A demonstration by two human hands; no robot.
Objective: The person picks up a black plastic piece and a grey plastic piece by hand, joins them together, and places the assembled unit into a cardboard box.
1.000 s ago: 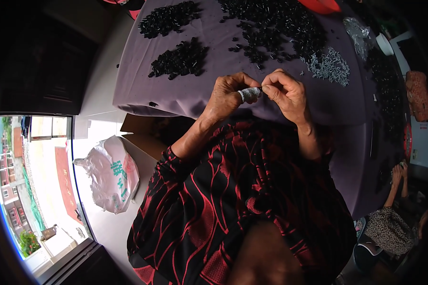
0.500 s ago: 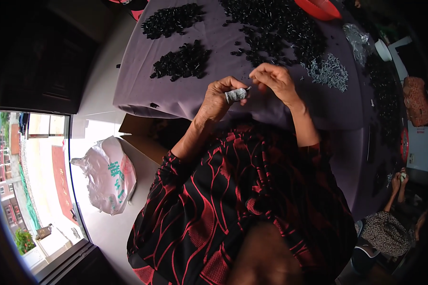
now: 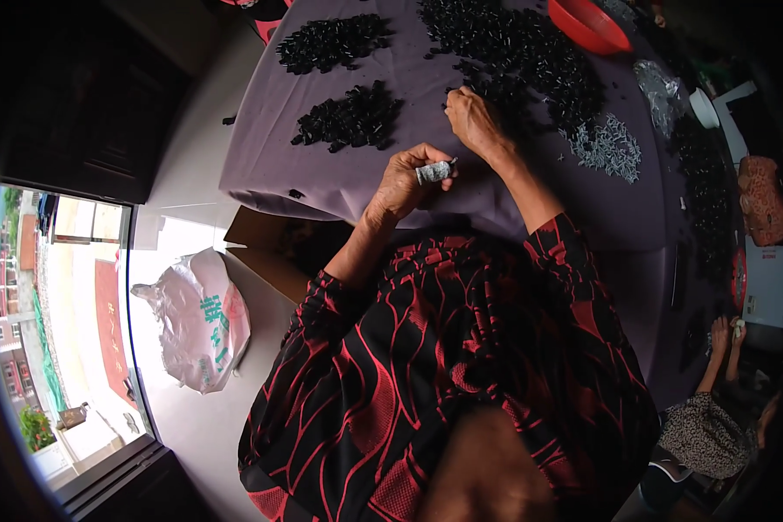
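While sitting at a table with a purple cloth [image 3: 261, 165], holds a small grey bundle [image 3: 433, 171] in the left hand [image 3: 404, 178]. Wraps the fingers tight around it, with one end poking out toward the right. Holds it just above the near edge of the cloth, close to the body.

Rests the right hand [image 3: 474, 122] farther up the cloth, at the edge of a big pile of little black pieces [image 3: 513, 61]. Bends those fingers down into the pile; cannot tell if pinched on a piece or not. Near the left hand, but not touching it.

Left of the hands: two smaller black heaps, a near heap [image 3: 350, 117] and a far heap [image 3: 331, 42]. Right of the right hand: a heap of shiny silver pieces [image 3: 609, 148]. Up at the far side: a red bowl [image 3: 587, 22].

Down on the floor at the left: a white plastic bag [image 3: 196, 317] beside a brown cardboard box [image 3: 261, 248], partly under the table edge. Low in the right corner: another person [image 3: 713, 435], with hands raised by the table.
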